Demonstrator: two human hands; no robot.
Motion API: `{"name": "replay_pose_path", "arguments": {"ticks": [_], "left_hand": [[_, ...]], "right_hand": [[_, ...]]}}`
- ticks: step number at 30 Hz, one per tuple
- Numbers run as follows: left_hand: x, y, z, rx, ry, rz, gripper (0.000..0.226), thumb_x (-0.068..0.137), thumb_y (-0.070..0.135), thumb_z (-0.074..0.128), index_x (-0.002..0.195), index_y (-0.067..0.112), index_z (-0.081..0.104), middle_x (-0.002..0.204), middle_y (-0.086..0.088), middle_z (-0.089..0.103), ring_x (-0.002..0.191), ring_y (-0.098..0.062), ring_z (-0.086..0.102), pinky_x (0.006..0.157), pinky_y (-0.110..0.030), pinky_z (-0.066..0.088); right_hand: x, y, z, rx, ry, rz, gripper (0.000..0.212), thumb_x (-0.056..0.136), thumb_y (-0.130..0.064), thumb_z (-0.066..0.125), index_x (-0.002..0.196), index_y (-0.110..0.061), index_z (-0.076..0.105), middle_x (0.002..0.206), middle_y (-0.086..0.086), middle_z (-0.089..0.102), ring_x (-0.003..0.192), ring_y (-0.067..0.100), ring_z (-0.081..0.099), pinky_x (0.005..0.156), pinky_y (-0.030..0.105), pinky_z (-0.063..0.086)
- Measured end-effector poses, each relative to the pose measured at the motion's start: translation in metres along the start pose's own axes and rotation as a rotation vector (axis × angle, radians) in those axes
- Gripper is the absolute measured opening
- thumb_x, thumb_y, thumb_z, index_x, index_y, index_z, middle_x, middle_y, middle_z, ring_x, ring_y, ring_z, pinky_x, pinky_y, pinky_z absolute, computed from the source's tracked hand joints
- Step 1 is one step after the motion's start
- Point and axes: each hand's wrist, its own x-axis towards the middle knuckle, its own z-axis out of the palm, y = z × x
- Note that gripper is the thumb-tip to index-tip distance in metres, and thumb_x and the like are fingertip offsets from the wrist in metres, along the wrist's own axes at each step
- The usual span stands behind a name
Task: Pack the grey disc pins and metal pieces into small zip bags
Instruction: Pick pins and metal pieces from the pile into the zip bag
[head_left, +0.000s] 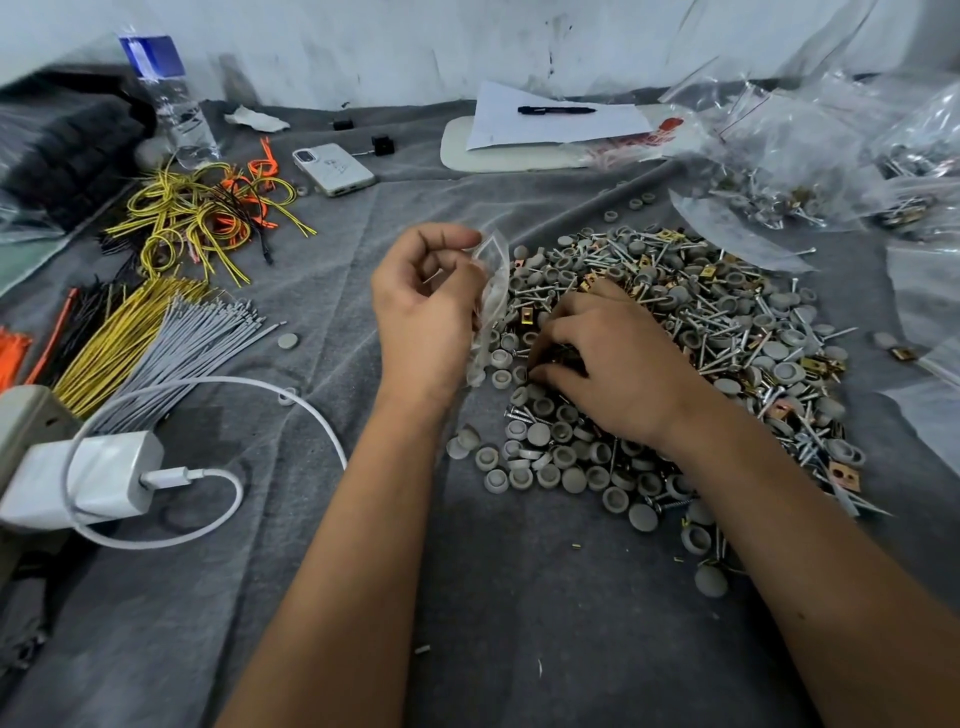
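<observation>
Fingers (545, 332) of the right hand (613, 364) were curled down into the pile of grey disc pins and metal pieces (675, 332), picking among them; whether they gripped any I could not tell. Just left of that pile, the left hand (423, 306) pinched a small clear zip bag (493, 291) upright between thumb and fingertips. Both hovered over the grey cloth-covered surface (519, 597).

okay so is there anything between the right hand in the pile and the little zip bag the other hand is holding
Nothing visible. The right hand rests on the pile of grey discs and screws, its fingers digging in at the pile's left edge. The small zip bag, pinched by the left hand, hangs right beside it with only open air between.
</observation>
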Motion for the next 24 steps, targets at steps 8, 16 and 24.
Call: {"name": "replay_pose_path", "arguments": {"ticks": [8, 16, 24], "left_hand": [[0.001, -0.003, -0.001, 0.045, -0.009, -0.024, 0.02, 0.08, -0.002, 0.059, 0.093, 0.01, 0.068, 0.065, 0.008, 0.059, 0.056, -0.004, 0.051, 0.052, -0.018, 0.043], [-0.003, -0.009, 0.003, 0.226, -0.197, -0.174, 0.019, 0.087, -0.007, 0.069, 0.094, 0.011, 0.068, 0.071, -0.001, 0.065, 0.057, -0.012, 0.058, 0.055, -0.027, 0.047], [-0.008, -0.009, 0.007, 0.331, -0.266, -0.14, 0.022, 0.085, -0.006, 0.069, 0.103, 0.006, 0.068, 0.091, -0.023, 0.07, 0.068, -0.023, 0.063, 0.06, -0.034, 0.052]], "right_hand": [[-0.001, -0.002, 0.001, 0.03, 0.032, -0.005, 0.021, 0.092, -0.033, 0.073, 0.107, -0.018, 0.072, 0.107, -0.004, 0.065, 0.107, 0.016, 0.048, 0.097, 0.038, 0.046], [0.0, -0.004, -0.006, 0.413, 0.424, 0.137, 0.007, 0.093, -0.007, 0.073, 0.098, -0.012, 0.07, 0.085, -0.006, 0.066, 0.08, -0.006, 0.061, 0.071, 0.004, 0.045], [-0.001, -0.003, -0.004, 0.417, 0.402, 0.138, 0.012, 0.088, -0.009, 0.077, 0.098, -0.015, 0.08, 0.085, -0.013, 0.07, 0.08, -0.01, 0.065, 0.074, 0.002, 0.046]]}}
